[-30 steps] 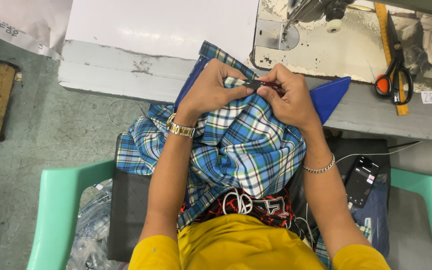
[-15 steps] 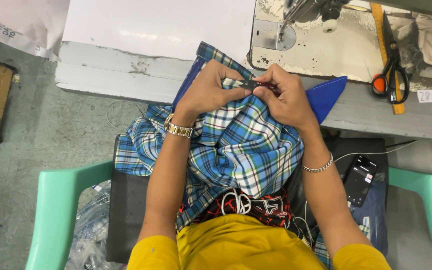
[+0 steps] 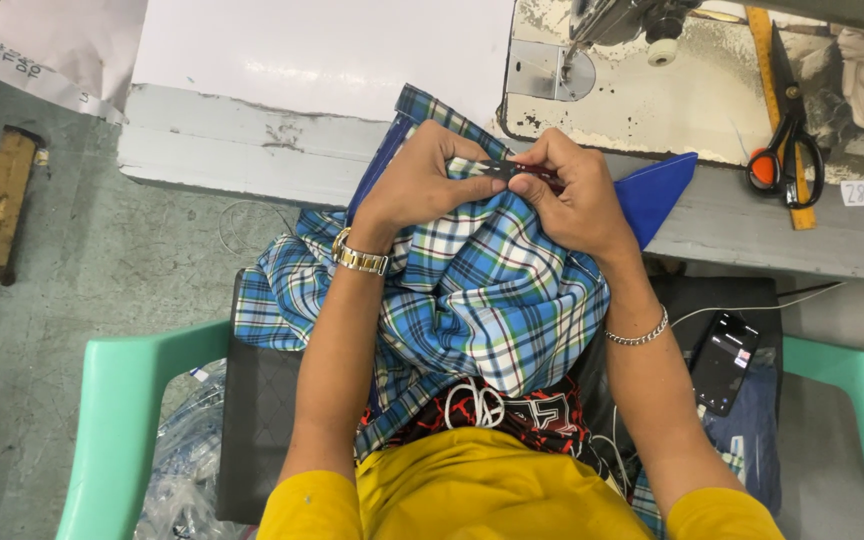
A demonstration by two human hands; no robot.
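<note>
Seemingly mid-work, our left hand [image 3: 422, 185] and right hand [image 3: 577, 195] pinch closed fingers on a small dark tool [image 3: 508, 170] at the plaid fabric [image 3: 482, 300], bunched in our lap at centre frame; scissors [image 3: 784, 150] lie unused on the counter [image 3: 712, 235], upper right

Little has changed over the last second. The view has slid slightly: the orange-handled scissors [image 3: 785, 160] on the sewing table [image 3: 752, 225] now sit nearer the picture's right edge and a touch higher, and the table's front edge has risen in the frame too. The left hand [image 3: 420, 185] and right hand [image 3: 574, 195] have crept a shade towards that front edge, both pinched as before on the plaid fabric [image 3: 482, 300] and the small dark tool [image 3: 507, 170] between their fingertips.
</note>
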